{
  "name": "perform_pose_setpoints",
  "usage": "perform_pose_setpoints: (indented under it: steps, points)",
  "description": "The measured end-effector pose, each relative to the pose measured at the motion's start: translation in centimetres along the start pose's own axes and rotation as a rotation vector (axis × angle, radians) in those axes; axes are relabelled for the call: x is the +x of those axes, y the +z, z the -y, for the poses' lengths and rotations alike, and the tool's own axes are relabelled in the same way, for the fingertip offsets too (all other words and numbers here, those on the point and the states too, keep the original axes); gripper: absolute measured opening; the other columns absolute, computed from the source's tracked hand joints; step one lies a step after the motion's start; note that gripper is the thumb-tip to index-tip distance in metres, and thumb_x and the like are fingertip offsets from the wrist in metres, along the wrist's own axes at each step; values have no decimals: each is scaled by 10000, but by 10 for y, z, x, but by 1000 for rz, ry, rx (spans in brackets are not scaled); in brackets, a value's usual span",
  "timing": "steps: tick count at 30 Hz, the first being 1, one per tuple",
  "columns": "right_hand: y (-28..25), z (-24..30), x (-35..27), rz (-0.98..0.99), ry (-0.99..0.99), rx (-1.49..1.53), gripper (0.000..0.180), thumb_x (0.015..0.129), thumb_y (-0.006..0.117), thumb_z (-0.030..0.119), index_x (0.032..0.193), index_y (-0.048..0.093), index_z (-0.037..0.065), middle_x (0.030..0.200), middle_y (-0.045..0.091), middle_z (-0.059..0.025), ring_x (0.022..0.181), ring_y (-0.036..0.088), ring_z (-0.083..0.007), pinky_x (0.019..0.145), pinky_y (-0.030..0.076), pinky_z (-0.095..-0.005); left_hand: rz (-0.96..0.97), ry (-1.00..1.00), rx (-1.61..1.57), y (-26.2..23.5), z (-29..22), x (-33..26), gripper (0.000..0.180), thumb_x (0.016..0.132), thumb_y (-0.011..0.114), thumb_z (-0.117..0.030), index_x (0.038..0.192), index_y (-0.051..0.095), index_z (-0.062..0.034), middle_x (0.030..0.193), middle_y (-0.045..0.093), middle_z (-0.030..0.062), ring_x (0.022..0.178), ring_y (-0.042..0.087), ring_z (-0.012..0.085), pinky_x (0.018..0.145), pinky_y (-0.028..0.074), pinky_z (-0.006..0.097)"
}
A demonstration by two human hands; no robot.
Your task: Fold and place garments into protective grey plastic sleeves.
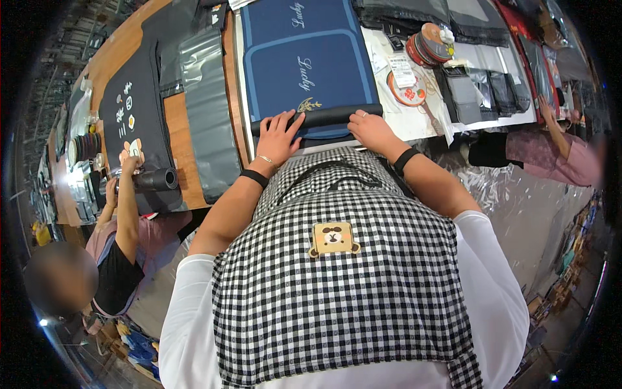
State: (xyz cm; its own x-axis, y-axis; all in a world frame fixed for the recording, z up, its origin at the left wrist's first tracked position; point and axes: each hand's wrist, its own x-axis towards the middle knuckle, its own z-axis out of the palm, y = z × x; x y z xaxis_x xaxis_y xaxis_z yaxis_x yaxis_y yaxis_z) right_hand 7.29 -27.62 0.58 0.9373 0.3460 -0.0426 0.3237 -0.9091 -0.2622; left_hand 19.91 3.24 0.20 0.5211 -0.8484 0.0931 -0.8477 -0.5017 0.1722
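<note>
A dark blue floor mat [304, 71] with light blue borders and pale lettering lies lengthwise in front of me. Its near end is curled into a black-backed roll [327, 117]. My left hand [278, 137] curves over the roll's left part, its fingers bent onto it and slightly apart. At the right end, my right hand [374, 133] has its fingers curled around the roll. The palms and the underside of the roll are hidden.
Left of the mat are a grey plastic bag [210, 117] and a dark printed mat [133, 97], which a co-worker is rolling. To the right lie round coasters [407, 87], a stacked coaster set [431, 45] and black packages [479, 94]. Another person stands at far right.
</note>
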Motion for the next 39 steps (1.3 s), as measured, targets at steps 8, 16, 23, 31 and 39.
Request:
perform_pose_setpoints:
  steps: [8, 16, 23, 31, 39]
  points:
    - [-6, 12, 19, -299, 193, 5, 183, 863, 659, 117, 1016, 578, 58, 997, 552, -114, 974, 602, -300, 839, 519, -415, -115, -60, 2, 9, 1, 13, 422, 926, 684, -131, 1344, 673, -184, 1296, 670, 59, 1216, 621, 269, 1064, 449, 475]
    - [-12, -3, 58, -372, 293, -146, 159, 880, 623, 89, 1037, 601, 79, 1016, 559, -104, 1005, 587, -295, 881, 465, -424, -59, -89, -274, -11, 27, 62, 237, 944, 682, -115, 1180, 664, -114, 1160, 633, 89, 1009, 658, 304, 874, 560, 422]
    - [-7, -14, 46, -148, 37, -24, 265, 905, 648, 162, 1132, 633, 26, 1083, 586, -110, 1084, 583, -298, 945, 464, -437, -93, 258, -89, -7, 42, 55, 356, 923, 746, -354, 1199, 676, -140, 1172, 619, 67, 1099, 595, 279, 977, 456, 440]
    - [-17, -28, 66, -77, 193, 160, 330, 956, 714, 264, 1186, 633, 41, 1188, 615, -137, 1158, 583, -334, 988, 468, -458, -91, -57, -133, 2, 30, 53, 365, 954, 731, -266, 1270, 668, -94, 1160, 644, 65, 1078, 614, 279, 955, 480, 429]
    - [-37, -36, 102, -146, 273, 51, 324, 947, 722, 223, 1211, 635, 57, 1288, 587, -156, 1210, 554, -356, 1024, 433, -488, 6, -210, -199, -3, 61, 111, 210, 952, 705, -200, 1130, 665, -94, 1262, 622, 81, 1160, 589, 282, 975, 464, 441]
